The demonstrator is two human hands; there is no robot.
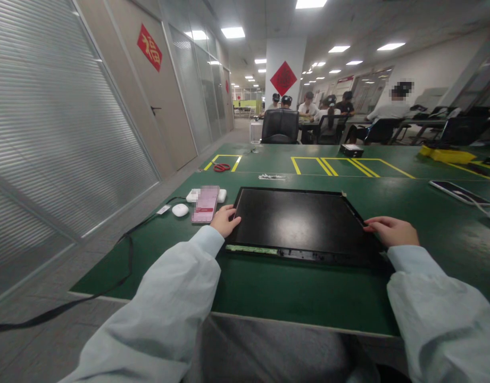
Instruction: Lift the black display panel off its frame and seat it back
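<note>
A black display panel [296, 218] lies flat on the green table in front of me, screen side up. Along its near edge runs a green circuit strip [250, 249], and the frame there looks open. My left hand [225, 221] grips the panel's left edge, thumb on top of the border. At the opposite side, my right hand [394, 231] pinches the right edge between thumb and fingers. The fingertips under the rim are hidden on both sides. Just left of my left hand lies a pink-screened phone [206, 205].
Left of the phone are a white mouse-like object [180, 210] and a white power strip [223, 195]. Red-handled scissors [221, 167] lie farther back, near small pieces [272, 177]. Another phone [459, 192] rests at right. Beyond stand a black box [351, 150], a chair [280, 126] and several seated people.
</note>
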